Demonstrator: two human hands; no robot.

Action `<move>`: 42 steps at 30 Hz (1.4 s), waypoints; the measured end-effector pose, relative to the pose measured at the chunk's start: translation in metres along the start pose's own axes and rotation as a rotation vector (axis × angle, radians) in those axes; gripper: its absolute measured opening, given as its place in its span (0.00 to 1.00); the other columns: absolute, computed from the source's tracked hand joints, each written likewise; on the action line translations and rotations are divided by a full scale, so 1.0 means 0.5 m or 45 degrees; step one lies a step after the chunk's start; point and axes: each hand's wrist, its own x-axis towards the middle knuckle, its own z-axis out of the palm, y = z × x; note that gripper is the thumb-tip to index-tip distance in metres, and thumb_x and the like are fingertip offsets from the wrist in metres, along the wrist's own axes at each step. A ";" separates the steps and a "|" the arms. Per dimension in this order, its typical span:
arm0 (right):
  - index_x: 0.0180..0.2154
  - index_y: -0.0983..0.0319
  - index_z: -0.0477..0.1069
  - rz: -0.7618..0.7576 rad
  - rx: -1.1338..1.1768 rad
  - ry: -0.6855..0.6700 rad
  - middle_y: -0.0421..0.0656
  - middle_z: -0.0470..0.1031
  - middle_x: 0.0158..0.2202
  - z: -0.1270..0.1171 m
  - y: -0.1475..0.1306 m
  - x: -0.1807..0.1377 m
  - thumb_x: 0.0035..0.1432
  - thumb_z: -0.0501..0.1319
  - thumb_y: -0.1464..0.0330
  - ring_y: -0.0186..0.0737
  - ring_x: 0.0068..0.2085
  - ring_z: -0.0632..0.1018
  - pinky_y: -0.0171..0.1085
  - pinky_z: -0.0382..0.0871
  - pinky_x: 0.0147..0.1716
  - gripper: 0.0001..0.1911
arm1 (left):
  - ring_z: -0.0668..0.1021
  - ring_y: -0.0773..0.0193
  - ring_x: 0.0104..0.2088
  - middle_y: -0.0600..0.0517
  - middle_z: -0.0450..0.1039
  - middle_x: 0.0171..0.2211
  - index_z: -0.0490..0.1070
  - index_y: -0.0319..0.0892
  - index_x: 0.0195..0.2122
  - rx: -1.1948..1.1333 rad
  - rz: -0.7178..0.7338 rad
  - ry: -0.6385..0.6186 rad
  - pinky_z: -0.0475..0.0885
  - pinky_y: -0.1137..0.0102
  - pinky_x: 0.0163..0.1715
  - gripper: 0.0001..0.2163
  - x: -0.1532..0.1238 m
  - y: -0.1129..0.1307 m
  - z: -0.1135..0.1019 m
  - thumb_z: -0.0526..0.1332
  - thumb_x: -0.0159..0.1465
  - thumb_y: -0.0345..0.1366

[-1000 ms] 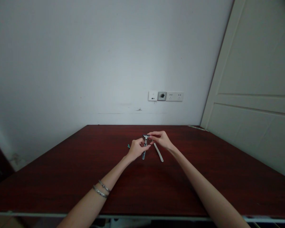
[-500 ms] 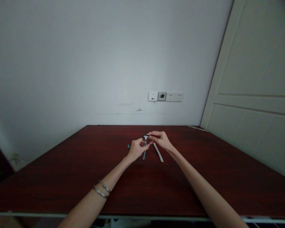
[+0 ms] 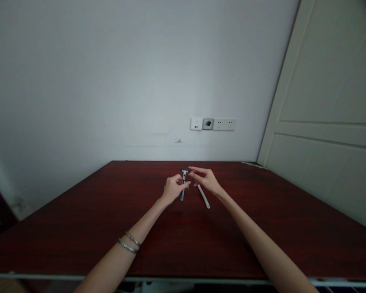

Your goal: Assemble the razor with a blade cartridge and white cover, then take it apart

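My left hand (image 3: 172, 190) is closed round the handle of a razor (image 3: 182, 194), which it holds upright over the table with the dark head at the top. Just right of the razor's head is my right hand (image 3: 206, 179), its fingers spread apart; whether a fingertip touches the head I cannot tell. Below the right hand lies a long, thin white strip (image 3: 204, 197) with a small hole at its near end. Its far end is hidden by the fingers. A tiny teal thing (image 3: 164, 187) shows at the left edge of my left hand, mostly covered.
The dark red wooden table (image 3: 79, 228) reaches back to a pale wall (image 3: 140, 81). Sockets and a switch (image 3: 212, 124) sit on the wall above its far edge. A cream panelled door (image 3: 329, 101) stands at the right.
My left hand and the razor have moved slightly left and up. The right hand's fingers have spread and come away from their pinch at the razor's head.
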 end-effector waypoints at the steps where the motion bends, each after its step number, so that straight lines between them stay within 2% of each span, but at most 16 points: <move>1: 0.47 0.66 0.71 0.008 -0.008 0.032 0.45 0.75 0.34 -0.002 0.004 0.002 0.47 0.61 0.58 0.34 0.26 0.74 0.35 0.73 0.22 0.27 | 0.65 0.72 0.19 0.57 0.63 0.16 0.65 0.38 0.19 -0.024 -0.013 0.008 0.58 0.76 0.20 0.13 0.003 0.001 -0.003 0.63 0.51 0.42; 4: 0.38 0.68 0.74 0.031 -0.069 0.142 0.45 0.75 0.28 -0.006 0.013 0.006 0.46 0.61 0.56 0.34 0.25 0.73 0.32 0.70 0.18 0.23 | 0.71 0.68 0.21 0.54 0.69 0.19 0.69 0.37 0.23 -0.153 -0.086 0.011 0.63 0.75 0.22 0.13 0.013 0.003 -0.013 0.63 0.52 0.43; 6: 0.31 0.68 0.74 0.048 -0.144 0.148 0.43 0.73 0.23 -0.002 0.014 0.005 0.47 0.59 0.55 0.33 0.21 0.70 0.31 0.68 0.15 0.21 | 0.75 0.64 0.25 0.51 0.73 0.23 0.70 0.36 0.26 -0.283 -0.149 -0.021 0.67 0.73 0.26 0.12 0.020 0.001 -0.018 0.62 0.53 0.43; 9: 0.29 0.66 0.74 0.013 -0.356 0.064 0.41 0.72 0.21 0.012 0.003 -0.004 0.51 0.56 0.55 0.31 0.20 0.69 0.31 0.65 0.17 0.20 | 0.78 0.59 0.31 0.46 0.77 0.28 0.72 0.35 0.29 -0.412 -0.204 -0.052 0.70 0.68 0.33 0.13 0.032 -0.004 -0.025 0.61 0.55 0.42; 13: 0.28 0.65 0.75 -0.164 -0.689 -0.091 0.43 0.75 0.25 0.039 -0.017 -0.020 0.55 0.54 0.58 0.33 0.25 0.71 0.32 0.63 0.28 0.18 | 0.78 0.57 0.37 0.45 0.77 0.33 0.74 0.35 0.34 -0.431 -0.248 -0.074 0.69 0.65 0.40 0.14 0.039 -0.005 -0.035 0.60 0.56 0.43; 15: 0.27 0.65 0.74 -0.188 -0.826 -0.141 0.43 0.74 0.25 0.051 -0.021 -0.026 0.56 0.54 0.60 0.33 0.25 0.71 0.31 0.61 0.28 0.18 | 0.77 0.57 0.38 0.44 0.77 0.35 0.74 0.35 0.37 -0.439 -0.269 -0.099 0.68 0.65 0.43 0.15 0.040 -0.004 -0.040 0.59 0.56 0.43; 20: 0.24 0.65 0.71 -0.118 -1.050 -0.194 0.43 0.72 0.23 0.075 -0.020 -0.036 0.56 0.54 0.60 0.33 0.24 0.69 0.31 0.56 0.25 0.17 | 0.77 0.57 0.39 0.43 0.77 0.36 0.72 0.34 0.42 -0.514 -0.346 -0.216 0.68 0.66 0.41 0.19 0.036 -0.003 -0.045 0.59 0.57 0.44; 24: 0.23 0.64 0.70 -0.099 -1.086 -0.224 0.43 0.72 0.22 0.087 -0.022 -0.043 0.56 0.54 0.63 0.32 0.24 0.70 0.30 0.54 0.25 0.16 | 0.77 0.57 0.37 0.42 0.77 0.35 0.73 0.34 0.40 -0.549 -0.403 -0.281 0.69 0.67 0.38 0.19 0.033 -0.004 -0.045 0.59 0.56 0.46; 28: 0.22 0.64 0.71 -0.084 -1.097 -0.201 0.43 0.73 0.22 0.095 -0.015 -0.042 0.55 0.54 0.64 0.33 0.24 0.71 0.30 0.54 0.24 0.15 | 0.77 0.58 0.36 0.44 0.78 0.33 0.76 0.35 0.34 -0.402 -0.353 -0.335 0.69 0.68 0.38 0.18 0.042 -0.018 -0.063 0.59 0.55 0.47; 31: 0.21 0.64 0.71 -0.021 -1.134 -0.177 0.44 0.74 0.22 0.101 -0.005 -0.031 0.53 0.55 0.64 0.35 0.25 0.73 0.31 0.56 0.25 0.15 | 0.77 0.58 0.34 0.46 0.78 0.33 0.77 0.38 0.35 -0.149 -0.377 -0.352 0.69 0.70 0.31 0.17 0.058 -0.043 -0.098 0.58 0.55 0.47; 33: 0.20 0.64 0.72 0.073 -1.176 -0.189 0.46 0.75 0.22 0.107 0.001 -0.020 0.51 0.56 0.63 0.38 0.27 0.74 0.31 0.57 0.26 0.14 | 0.78 0.57 0.32 0.46 0.78 0.29 0.77 0.38 0.31 0.103 -0.370 -0.222 0.68 0.70 0.31 0.15 0.069 -0.062 -0.127 0.59 0.54 0.45; 36: 0.21 0.64 0.73 0.213 -1.204 -0.275 0.48 0.76 0.24 0.121 0.007 -0.004 0.48 0.58 0.62 0.41 0.28 0.76 0.32 0.59 0.25 0.13 | 0.77 0.55 0.36 0.45 0.78 0.34 0.77 0.41 0.29 0.420 -0.372 -0.092 0.68 0.69 0.35 0.12 0.077 -0.092 -0.162 0.61 0.51 0.43; 39: 0.24 0.65 0.74 0.291 -1.214 -0.348 0.49 0.77 0.27 0.139 0.013 0.008 0.46 0.60 0.61 0.42 0.29 0.77 0.32 0.60 0.23 0.12 | 0.77 0.55 0.38 0.46 0.77 0.36 0.77 0.41 0.32 0.507 -0.377 -0.172 0.68 0.70 0.36 0.13 0.077 -0.118 -0.176 0.62 0.49 0.42; 42: 0.29 0.66 0.75 0.334 -1.233 -0.364 0.52 0.77 0.31 0.157 0.023 0.013 0.45 0.61 0.61 0.45 0.32 0.77 0.32 0.63 0.24 0.14 | 0.78 0.55 0.36 0.46 0.78 0.34 0.76 0.40 0.33 0.507 -0.341 -0.290 0.69 0.70 0.36 0.13 0.073 -0.138 -0.173 0.63 0.48 0.40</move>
